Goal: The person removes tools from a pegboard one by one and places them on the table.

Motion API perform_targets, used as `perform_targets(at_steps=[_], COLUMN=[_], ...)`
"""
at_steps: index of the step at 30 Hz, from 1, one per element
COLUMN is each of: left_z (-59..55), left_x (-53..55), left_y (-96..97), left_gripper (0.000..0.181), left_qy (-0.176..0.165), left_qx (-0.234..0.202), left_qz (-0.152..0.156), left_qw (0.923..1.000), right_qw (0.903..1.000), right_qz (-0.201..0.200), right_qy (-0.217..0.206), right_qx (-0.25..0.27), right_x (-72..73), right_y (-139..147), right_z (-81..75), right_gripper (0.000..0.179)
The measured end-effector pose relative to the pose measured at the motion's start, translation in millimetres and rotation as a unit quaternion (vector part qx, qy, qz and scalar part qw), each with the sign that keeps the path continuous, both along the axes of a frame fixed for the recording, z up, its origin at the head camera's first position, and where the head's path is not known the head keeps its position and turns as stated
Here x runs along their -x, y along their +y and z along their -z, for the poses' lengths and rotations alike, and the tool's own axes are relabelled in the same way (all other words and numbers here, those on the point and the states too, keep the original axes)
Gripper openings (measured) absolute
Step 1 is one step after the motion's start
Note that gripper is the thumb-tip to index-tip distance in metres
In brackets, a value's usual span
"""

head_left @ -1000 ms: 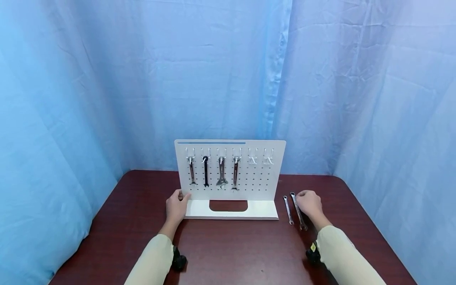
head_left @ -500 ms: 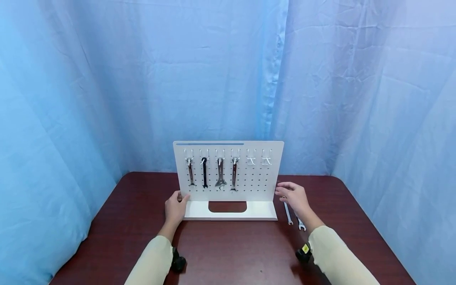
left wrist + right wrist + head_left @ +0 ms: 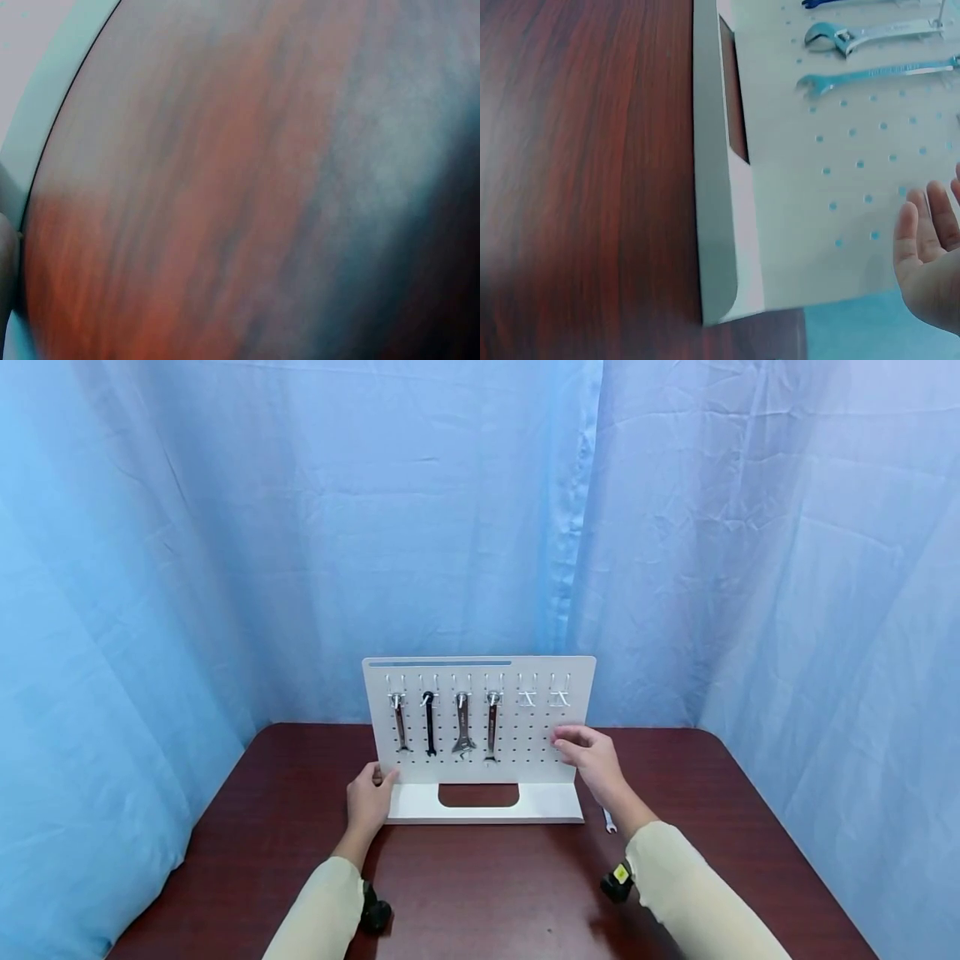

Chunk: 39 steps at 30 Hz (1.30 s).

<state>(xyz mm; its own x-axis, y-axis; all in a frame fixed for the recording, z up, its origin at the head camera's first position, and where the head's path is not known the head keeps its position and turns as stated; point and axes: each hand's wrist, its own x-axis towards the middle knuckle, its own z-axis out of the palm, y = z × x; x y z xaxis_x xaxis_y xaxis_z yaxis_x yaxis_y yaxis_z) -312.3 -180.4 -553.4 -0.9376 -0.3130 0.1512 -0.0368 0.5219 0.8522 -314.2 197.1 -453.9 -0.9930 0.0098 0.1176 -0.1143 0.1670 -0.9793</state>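
A white pegboard (image 3: 420, 770) stands upright on its base. My left hand (image 3: 367, 802) grips its lower left edge, thumb on the front. Before the board's right part hovers my right hand (image 3: 592, 760), fingers loosely extended; the right wrist view also shows this hand (image 3: 934, 262) holding nothing. From the hooks hang a silver wrench (image 3: 401, 727), a black wrench (image 3: 430, 727), an adjustable wrench (image 3: 462, 722) and another silver wrench (image 3: 492, 727). One wrench end (image 3: 609, 822) shows on the table beside my right forearm; the other loose wrench is hidden.
Two bare hooks, one (image 3: 528, 693) and another (image 3: 559, 693), sit at the board's upper right. The dark red wooden table (image 3: 480, 885) extends around the stand. Blue curtains (image 3: 420, 527) enclose the back and sides.
My right hand has moved left from beside the loose wrenches to the front of the pegboard, its fingers extending. The left hand keeps its grip on the board.
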Motion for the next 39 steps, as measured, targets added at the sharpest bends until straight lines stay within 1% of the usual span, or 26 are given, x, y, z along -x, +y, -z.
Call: perform_targets(at_steps=[7, 18, 26, 31, 39], left_z=[-1.5, -2.5, -3.5, -3.1, 0.1], left_x=[-0.4, -1.3, -2.6, -1.8, -1.2], left_y=[0.7, 1.0, 1.8, 1.6, 0.4], left_gripper=[0.042, 0.042, 0.041, 0.041, 0.042], left_qy=[-0.001, -0.002, -0.001, 0.000, 0.000], left_qx=[0.001, -0.002, -0.004, -0.005, -0.005], left_qz=[0.002, -0.003, -0.002, -0.004, -0.001], left_qw=[1.0000, 1.0000, 1.0000, 1.0000, 1.0000], right_qw=[0.9998, 0.9978, 0.9966, 0.9957, 0.9965], right_qz=[-0.019, -0.065, -0.078, -0.088, -0.077], right_qy=[0.009, 0.014, 0.026, 0.028, 0.030], right_qx=[0.004, -0.001, -0.005, 0.007, 0.008], right_x=[7.5, 11.9, 15.0, 17.1, 18.6], right_y=[-18.9, -51.2, -66.2, -72.6, -80.4], right_z=[-3.4, -9.4, -10.1, -11.0, -13.3], right_gripper=[0.028, 0.031, 0.031, 0.032, 0.030])
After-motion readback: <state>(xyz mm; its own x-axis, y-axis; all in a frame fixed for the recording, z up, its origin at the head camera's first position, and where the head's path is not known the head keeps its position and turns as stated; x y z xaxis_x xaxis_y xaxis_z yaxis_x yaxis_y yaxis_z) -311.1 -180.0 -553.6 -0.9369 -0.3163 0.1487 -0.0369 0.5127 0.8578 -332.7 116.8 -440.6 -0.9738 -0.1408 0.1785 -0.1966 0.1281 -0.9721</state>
